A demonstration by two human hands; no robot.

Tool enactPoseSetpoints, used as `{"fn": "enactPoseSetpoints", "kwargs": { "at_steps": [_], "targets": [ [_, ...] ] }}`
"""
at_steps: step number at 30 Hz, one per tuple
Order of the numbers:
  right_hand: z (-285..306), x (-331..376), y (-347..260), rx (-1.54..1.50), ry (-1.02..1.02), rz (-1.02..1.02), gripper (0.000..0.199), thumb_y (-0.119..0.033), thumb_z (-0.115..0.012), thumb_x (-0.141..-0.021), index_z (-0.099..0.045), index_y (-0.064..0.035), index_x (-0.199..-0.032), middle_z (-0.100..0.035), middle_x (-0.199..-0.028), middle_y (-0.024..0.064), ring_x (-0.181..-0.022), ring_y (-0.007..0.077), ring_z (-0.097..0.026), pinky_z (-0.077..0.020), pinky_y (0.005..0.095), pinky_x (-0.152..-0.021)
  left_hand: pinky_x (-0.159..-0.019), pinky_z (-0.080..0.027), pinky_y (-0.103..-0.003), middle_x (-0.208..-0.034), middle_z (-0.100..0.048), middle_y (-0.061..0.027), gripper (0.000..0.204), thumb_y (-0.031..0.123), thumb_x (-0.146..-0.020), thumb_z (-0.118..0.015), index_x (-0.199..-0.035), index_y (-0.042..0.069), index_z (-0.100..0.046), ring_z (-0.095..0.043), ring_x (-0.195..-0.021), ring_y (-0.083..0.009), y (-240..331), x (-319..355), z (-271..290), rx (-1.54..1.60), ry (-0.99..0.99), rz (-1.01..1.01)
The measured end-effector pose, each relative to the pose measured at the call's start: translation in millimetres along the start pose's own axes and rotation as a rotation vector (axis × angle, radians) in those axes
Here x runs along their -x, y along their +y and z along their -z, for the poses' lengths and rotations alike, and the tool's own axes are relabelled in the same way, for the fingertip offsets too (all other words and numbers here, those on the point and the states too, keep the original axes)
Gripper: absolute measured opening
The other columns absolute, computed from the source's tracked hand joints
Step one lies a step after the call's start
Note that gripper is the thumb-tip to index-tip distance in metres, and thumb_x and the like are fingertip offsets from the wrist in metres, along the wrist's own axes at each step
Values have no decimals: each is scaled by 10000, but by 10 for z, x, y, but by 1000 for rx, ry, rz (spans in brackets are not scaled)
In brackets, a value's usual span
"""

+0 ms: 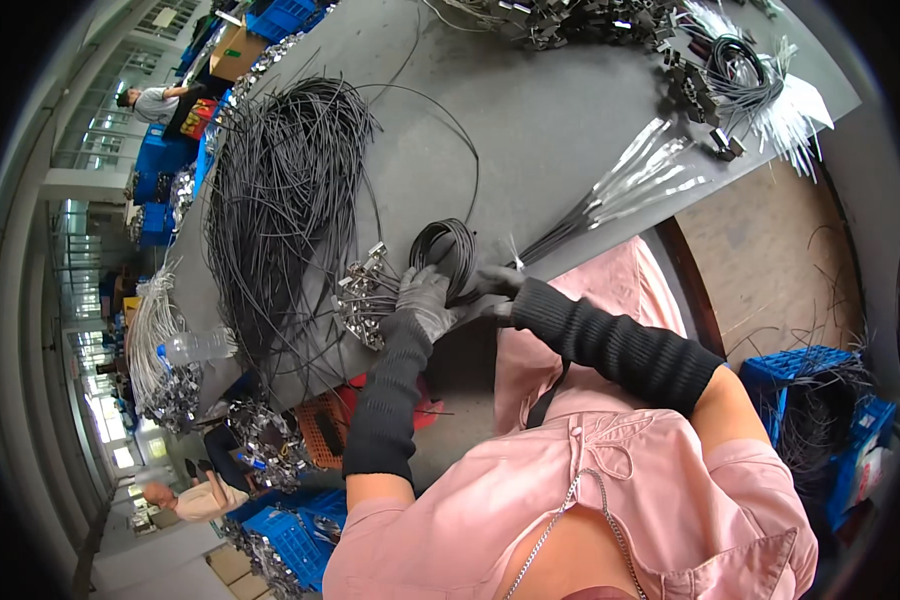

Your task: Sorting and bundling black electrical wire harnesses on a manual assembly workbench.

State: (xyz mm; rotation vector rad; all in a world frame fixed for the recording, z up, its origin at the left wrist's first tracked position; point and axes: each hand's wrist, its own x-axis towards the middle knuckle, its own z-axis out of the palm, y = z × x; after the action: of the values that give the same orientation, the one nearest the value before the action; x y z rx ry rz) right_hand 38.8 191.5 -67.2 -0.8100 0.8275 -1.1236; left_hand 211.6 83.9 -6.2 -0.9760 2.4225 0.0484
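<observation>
A black cable coil (442, 232) is sitting near the centre; at seven o'clock, the gloved left hand (427, 298) is gripping it with bent fingers. The right hand (498, 286) is meeting it at four; its grip is hiding from view. Metal connectors (363, 298) are clustering at eight, loose cables (285, 190) are spreading at ten, and print on the bottle (200, 347), farther toward eight, is showing too small to read.

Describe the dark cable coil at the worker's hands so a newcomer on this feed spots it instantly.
Find the big grey table and its near edge, where the gloved left hand and right hand are close together. The left hand grips the dark coil there. Unlike the loose cable heap to its left and the straight bundle to its right, it is wound into round loops.
</observation>
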Motion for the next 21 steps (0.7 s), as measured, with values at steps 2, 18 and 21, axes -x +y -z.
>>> {"fn": "enactPoseSetpoints", "kwargs": {
  "at_steps": [2,18,21],
  "targets": [
    [-134,18,-167,-33,-160,95,464,-96,-602,-782,-481,-70,-1229,-558,-1118,83,-1053,155,-497,-421,302,-874,-1062,-183,-367,-1193,-517,-149,637,487,-749,-579,-1163,14,-478,-363,-1233,-233,-77,99,31,57,-31,17],
    [-499,355,-1231,372,-86,532,776,-317,-658,-777,-246,-7,-1357,-410,-1311,147,-1186,215,-418,-309,314,-1001,-556,-447,-230,-771,-551,-27,307,169,-763,-659,-976,32,-485,-528,-616,-106,149,1065,1618,1549,1033,78],
    [-655,466,-1509,629,77,612,846,-358,-689,-741,-232,-9,-1362,-411,-1308,166,-1183,241,-422,-324,338,-993,-665,-447,-255,-856,-550,-31,333,260,-796,-641,-989,28,-501,-522,-744,-116,567,882,1692,1719,1109,-131]
  ]
}}
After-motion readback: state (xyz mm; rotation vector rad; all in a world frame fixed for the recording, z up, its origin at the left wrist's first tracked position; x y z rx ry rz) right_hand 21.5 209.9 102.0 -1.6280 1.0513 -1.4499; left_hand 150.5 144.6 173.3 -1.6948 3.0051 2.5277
